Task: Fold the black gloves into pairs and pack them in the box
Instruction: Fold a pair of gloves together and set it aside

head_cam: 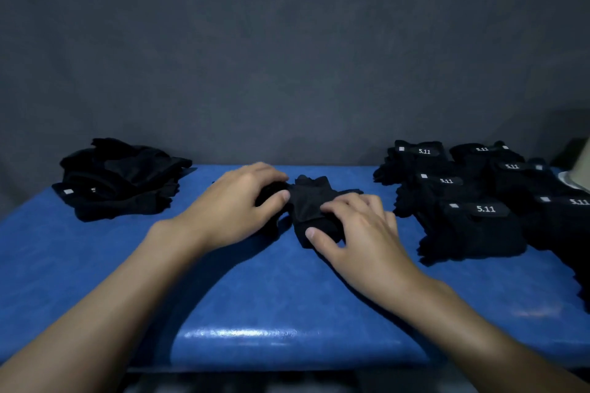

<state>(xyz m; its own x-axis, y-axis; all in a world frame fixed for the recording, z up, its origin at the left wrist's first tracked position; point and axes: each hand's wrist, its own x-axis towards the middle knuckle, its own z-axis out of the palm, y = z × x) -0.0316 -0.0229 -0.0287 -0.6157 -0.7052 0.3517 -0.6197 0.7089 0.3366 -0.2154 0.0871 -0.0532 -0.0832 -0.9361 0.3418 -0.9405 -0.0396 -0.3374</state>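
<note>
The left hand (236, 201) grips one end of the black gloves (306, 201). The right hand (360, 230) pinches the other end, fingers curled over the fabric. The pair lies mid-tabletop (287, 297), its fold judged unfinished. A loose pile (121, 179) at left awaits folding, and the labelled stacks (472, 214) at right appear folded. No box is identifiable. Blue surface shows toward the near edge, while the stacks sit just beside the right hand.

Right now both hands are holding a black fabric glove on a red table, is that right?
No, the table is blue, not red. The head view shows the left hand and right hand holding the black fabric glove on it.
</note>
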